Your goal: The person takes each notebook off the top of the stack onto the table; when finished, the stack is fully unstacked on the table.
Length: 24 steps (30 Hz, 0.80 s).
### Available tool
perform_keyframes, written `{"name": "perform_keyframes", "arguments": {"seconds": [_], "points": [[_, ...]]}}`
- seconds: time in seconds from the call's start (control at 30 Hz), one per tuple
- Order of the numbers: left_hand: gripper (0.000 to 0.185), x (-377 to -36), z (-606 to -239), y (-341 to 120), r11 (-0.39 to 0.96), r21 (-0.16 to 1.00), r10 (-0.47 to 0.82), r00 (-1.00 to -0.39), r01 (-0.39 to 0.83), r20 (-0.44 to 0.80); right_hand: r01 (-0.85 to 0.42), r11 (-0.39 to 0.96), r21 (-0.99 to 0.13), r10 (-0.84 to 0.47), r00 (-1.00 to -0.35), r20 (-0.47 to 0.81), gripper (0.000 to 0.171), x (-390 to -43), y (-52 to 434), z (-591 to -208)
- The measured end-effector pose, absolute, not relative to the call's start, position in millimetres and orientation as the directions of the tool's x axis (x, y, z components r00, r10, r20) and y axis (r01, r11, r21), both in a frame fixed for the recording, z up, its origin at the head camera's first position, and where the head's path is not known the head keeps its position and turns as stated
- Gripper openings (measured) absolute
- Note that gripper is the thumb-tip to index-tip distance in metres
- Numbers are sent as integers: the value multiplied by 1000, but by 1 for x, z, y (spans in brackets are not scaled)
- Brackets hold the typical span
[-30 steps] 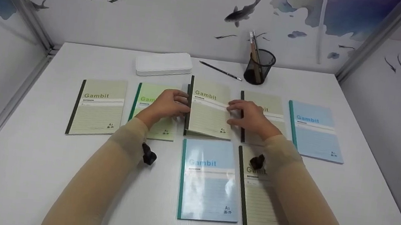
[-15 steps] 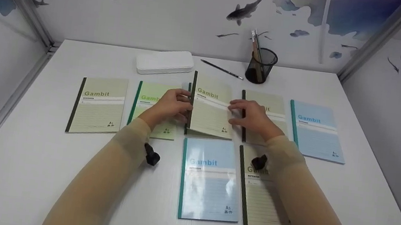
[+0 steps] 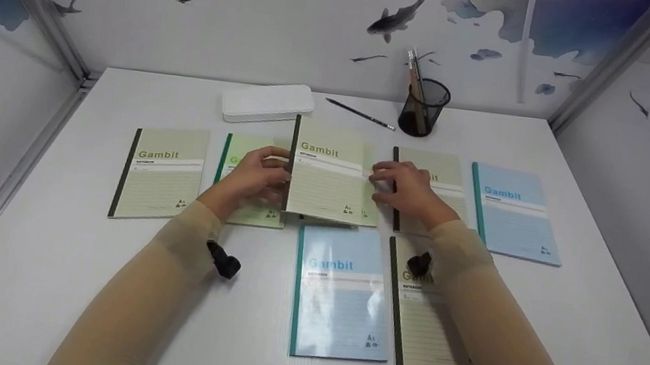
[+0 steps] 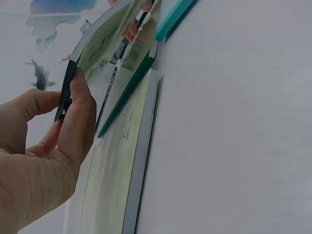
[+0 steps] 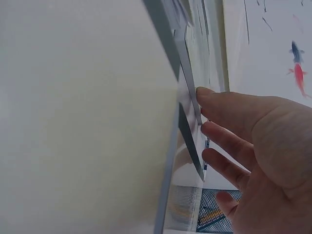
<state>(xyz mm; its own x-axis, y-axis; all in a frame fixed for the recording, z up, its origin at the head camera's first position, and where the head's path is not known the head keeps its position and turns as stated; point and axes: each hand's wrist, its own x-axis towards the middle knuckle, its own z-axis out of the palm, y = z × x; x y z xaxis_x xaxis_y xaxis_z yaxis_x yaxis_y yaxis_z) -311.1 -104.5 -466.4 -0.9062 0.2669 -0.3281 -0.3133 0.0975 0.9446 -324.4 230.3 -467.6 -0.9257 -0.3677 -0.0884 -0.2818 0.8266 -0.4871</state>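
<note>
While your left hand (image 3: 253, 178) grips the dark spine of the lifted olive notebook (image 3: 326, 173), thumb and fingers curled round that edge as the left wrist view shows it (image 4: 73, 105), your right hand (image 3: 406, 192) rests at the opposite side with its fingers (image 5: 229, 114) nearly straight, their tips touching the page edges rather than clasping them. The lifted olive notebook stands tilted between your two hands, raised off the table (image 3: 47, 261) at its far end, and shifted a little toward your left hand so that it overlaps another notebook (image 3: 367, 202) lying under it, whose corner shows beside your right hand. Under your left hand lies a light green notebook (image 3: 245, 213), and beyond it, further out on that side, an olive one with a dark spine (image 3: 159, 173). Behind your right hand a second olive notebook (image 3: 442, 171) is partly covered by your knuckles, and a pale blue notebook (image 3: 514, 210) lies outside it. Nearer your body, between your forearms, a blue notebook with a teal spine (image 3: 340, 294) lies flat, with another olive notebook (image 3: 424, 328) just beside it under your right forearm. Past your fingertips sit a white case (image 3: 267, 102), a loose pencil (image 3: 360, 114) and a mesh pen cup (image 3: 422, 109).
</note>
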Motion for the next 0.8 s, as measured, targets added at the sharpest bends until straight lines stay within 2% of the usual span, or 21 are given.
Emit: {"name": "perform_keyframes", "arguments": {"seconds": [0.23, 0.5, 0.8], "points": [[50, -284, -463, -124, 41, 948, 291, -904, -314, -312, -259, 841, -474, -350, -930, -112, 39, -324, 231, -464], [55, -242, -462, -154, 60, 945, 246, -913, -321, -326, -232, 859, -455, -326, -935, -138, 39, -324, 227, -462], [60, -171, -460, -197, 94, 933, 203, -911, -348, -360, -222, 854, -471, -321, -937, -141, 40, -323, 223, -464]]}}
